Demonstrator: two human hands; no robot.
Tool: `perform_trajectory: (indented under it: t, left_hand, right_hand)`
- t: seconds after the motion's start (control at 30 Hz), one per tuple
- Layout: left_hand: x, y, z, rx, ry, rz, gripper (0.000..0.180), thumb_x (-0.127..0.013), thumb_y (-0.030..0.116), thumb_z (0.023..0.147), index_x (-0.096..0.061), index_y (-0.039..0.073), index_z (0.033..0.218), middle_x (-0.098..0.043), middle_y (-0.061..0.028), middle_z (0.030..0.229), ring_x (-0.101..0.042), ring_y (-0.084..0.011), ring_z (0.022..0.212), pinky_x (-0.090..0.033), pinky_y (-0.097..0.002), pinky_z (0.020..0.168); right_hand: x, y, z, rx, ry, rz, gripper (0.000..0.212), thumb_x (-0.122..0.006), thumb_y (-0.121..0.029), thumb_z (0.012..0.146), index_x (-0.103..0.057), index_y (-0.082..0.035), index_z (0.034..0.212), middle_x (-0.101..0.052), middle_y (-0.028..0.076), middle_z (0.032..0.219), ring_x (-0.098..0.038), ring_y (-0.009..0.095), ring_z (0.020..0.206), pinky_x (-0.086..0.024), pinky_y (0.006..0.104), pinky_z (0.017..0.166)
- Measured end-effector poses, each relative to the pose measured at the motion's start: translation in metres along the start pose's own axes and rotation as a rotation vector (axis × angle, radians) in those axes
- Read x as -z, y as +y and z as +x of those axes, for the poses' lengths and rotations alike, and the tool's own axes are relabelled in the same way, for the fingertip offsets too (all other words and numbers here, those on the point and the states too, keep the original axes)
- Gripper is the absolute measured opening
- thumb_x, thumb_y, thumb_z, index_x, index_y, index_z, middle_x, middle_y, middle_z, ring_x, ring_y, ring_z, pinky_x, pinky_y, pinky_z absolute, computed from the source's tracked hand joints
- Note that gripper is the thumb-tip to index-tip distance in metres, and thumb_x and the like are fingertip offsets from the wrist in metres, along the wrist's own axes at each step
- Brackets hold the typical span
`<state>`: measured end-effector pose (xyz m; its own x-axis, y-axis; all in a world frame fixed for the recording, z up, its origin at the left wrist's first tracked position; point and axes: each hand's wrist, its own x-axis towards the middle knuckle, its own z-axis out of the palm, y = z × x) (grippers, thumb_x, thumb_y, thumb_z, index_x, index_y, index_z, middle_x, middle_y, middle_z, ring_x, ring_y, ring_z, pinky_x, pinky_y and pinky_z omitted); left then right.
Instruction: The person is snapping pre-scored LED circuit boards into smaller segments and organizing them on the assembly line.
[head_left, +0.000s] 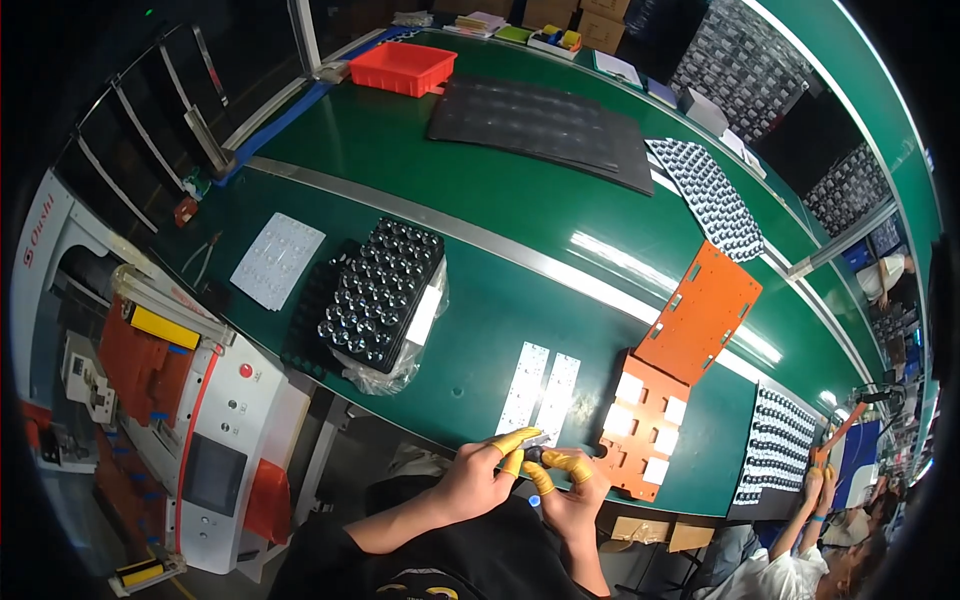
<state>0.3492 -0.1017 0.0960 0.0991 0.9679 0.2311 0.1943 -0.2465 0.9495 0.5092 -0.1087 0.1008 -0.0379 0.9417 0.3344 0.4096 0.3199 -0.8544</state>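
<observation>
Just left of the orange fixture point(649, 402), your left hand point(480, 475) and right hand point(576, 490) hold a small dark part point(534, 454).

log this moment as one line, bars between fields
left hand: holding small dark part | right hand: holding same part | nearby: two white strips, orange board

It was a factory workshop: a white, red-trimmed machine point(213, 525) stood by the left edge of a long, green-topped bench point(500, 205), a white-shirted co-worker point(788, 575) near its right.
</observation>
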Motion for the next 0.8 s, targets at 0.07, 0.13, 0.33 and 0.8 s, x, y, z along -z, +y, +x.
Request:
perform_trajectory:
  t: [0.07,0.13,0.33,0.8]
  left_hand:
    - [-0.001,0.002,0.0,0.0,-0.059,0.114,0.033,-0.06,-0.006,0.083,-0.063,-0.005,0.115,-0.07,-0.0198,0.102,-0.071,-0.0304,0.09,-0.056,-0.0359,0.076]
    - [-0.003,0.002,-0.001,-0.004,-0.061,0.089,0.034,-0.061,-0.007,0.081,-0.063,-0.004,0.115,-0.07,-0.0199,0.104,-0.07,-0.0319,0.091,-0.057,-0.0368,0.077]
    - [-0.005,-0.005,0.001,-0.057,-0.113,0.033,0.041,-0.074,-0.002,0.076,-0.063,-0.003,0.116,-0.069,-0.0187,0.106,-0.071,-0.0265,0.093,-0.056,-0.0336,0.078]
    - [-0.066,-0.029,-0.008,-0.008,-0.514,0.01,0.038,-0.063,0.004,0.087,-0.047,0.001,0.122,-0.061,-0.0223,0.103,-0.069,-0.0283,0.085,-0.056,-0.0366,0.072]
  right_hand:
    - [-0.001,0.005,-0.002,-0.039,0.028,0.024,0.023,-0.082,0.001,0.07,-0.066,0.001,0.087,-0.07,0.013,0.084,-0.069,0.023,0.076,-0.054,0.0296,0.069]
    - [-0.002,0.012,-0.003,-0.092,0.079,0.091,0.022,-0.083,0.0,0.071,-0.066,0.002,0.085,-0.069,0.011,0.076,-0.068,0.019,0.069,-0.052,0.0274,0.064]
    - [0.002,0.015,-0.004,-0.208,0.075,0.119,0.018,-0.083,-0.001,0.071,-0.068,0.003,0.082,-0.068,0.011,0.075,-0.065,0.016,0.067,-0.051,0.0261,0.063]
    - [0.05,0.069,-0.068,-0.831,-0.016,0.497,0.021,-0.072,-0.016,0.089,-0.066,0.003,0.097,-0.063,-0.002,0.077,-0.055,0.003,0.066,-0.043,0.0202,0.057]
